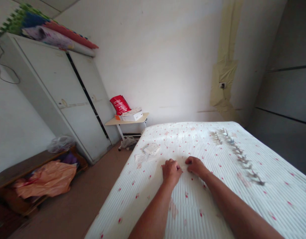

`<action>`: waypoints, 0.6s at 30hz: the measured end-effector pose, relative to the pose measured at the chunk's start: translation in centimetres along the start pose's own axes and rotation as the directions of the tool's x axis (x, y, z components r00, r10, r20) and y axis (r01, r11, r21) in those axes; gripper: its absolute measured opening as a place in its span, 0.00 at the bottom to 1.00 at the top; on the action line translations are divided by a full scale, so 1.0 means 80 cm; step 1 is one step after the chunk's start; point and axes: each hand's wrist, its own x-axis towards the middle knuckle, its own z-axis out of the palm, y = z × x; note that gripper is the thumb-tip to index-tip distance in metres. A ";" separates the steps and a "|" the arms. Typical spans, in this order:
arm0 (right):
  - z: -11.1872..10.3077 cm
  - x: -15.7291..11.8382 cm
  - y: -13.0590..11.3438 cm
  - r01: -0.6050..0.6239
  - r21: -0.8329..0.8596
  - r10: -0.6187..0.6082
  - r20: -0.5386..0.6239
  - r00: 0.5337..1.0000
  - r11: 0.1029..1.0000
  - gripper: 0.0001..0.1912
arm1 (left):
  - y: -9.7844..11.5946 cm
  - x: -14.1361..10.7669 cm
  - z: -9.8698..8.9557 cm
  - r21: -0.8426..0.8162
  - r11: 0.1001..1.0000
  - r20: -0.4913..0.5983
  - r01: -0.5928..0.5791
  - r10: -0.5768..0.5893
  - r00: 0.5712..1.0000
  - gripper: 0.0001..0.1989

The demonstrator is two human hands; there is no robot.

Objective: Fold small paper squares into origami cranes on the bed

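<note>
My left hand [171, 172] rests low over the quilted bed cover [192, 205], its fingers curled and pressed together. Close to its right, my right hand [195, 166] is bent inward with thumb and fingers pinched. A small pale piece of paper [183, 167] shows faintly between the two sets of fingertips; much of it is hidden and it blends with the cover. Beyond my left hand lies a loose pile of printed paper sheets [151, 149]. On the right side of the bed, several small folded paper figures [240, 156] stand in a slanting row, slightly blurred.
Left of the bed stands a small table [110, 122] with a red bag [120, 104] and a white box [133, 116]. A grey cabinet [55, 79] carries rolled mats [65, 41]. An orange plastic bag [47, 179] lies on a low wooden bench [8, 169].
</note>
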 end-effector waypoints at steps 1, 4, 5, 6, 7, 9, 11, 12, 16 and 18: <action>-0.001 0.001 0.001 -0.001 0.008 0.001 0.004 1.000 1.000 0.13 | 0.000 0.000 0.000 0.001 1.000 0.000 0.001 -0.001 1.000 0.03; 0.000 -0.001 -0.001 -0.006 0.011 0.006 -0.006 1.000 1.000 0.10 | -0.001 0.001 0.001 0.000 1.000 -0.002 0.002 -0.002 1.000 0.03; 0.001 -0.002 -0.003 -0.005 -0.003 0.005 -0.019 1.000 1.000 0.10 | -0.001 0.001 0.001 -0.002 1.000 -0.006 -0.001 0.001 1.000 0.03; 0.003 -0.004 -0.005 -0.004 -0.024 0.004 -0.035 0.999 1.000 0.10 | -0.001 0.001 0.002 -0.005 1.000 -0.012 -0.006 0.005 1.000 0.03; 0.004 -0.006 -0.008 0.004 -0.051 -0.006 -0.052 0.999 0.999 0.11 | -0.001 0.001 0.002 -0.008 1.000 -0.016 -0.010 0.010 1.000 0.03; 0.007 -0.009 -0.011 0.021 -0.088 -0.026 -0.058 0.998 0.996 0.13 | -0.002 0.001 0.003 -0.011 1.000 -0.023 -0.010 0.009 1.000 0.03; 0.008 -0.010 -0.010 0.044 -0.093 -0.047 -0.039 0.998 0.995 0.14 | -0.003 0.001 0.003 -0.017 1.000 -0.021 -0.006 0.005 1.000 0.03; 0.008 -0.010 -0.008 0.055 -0.089 -0.058 -0.026 0.998 0.995 0.15 | -0.003 0.001 0.003 -0.023 1.000 -0.019 -0.008 0.008 1.000 0.04; 0.005 -0.006 0.003 0.113 -0.065 -0.114 -0.014 0.993 0.992 0.17 | -0.002 -0.002 -0.001 -0.059 0.998 -0.011 -0.017 0.017 1.000 0.08; 0.003 -0.007 0.007 0.126 -0.059 -0.129 -0.037 0.991 0.990 0.16 | -0.001 -0.004 -0.003 -0.064 0.998 -0.006 -0.004 0.004 1.000 0.10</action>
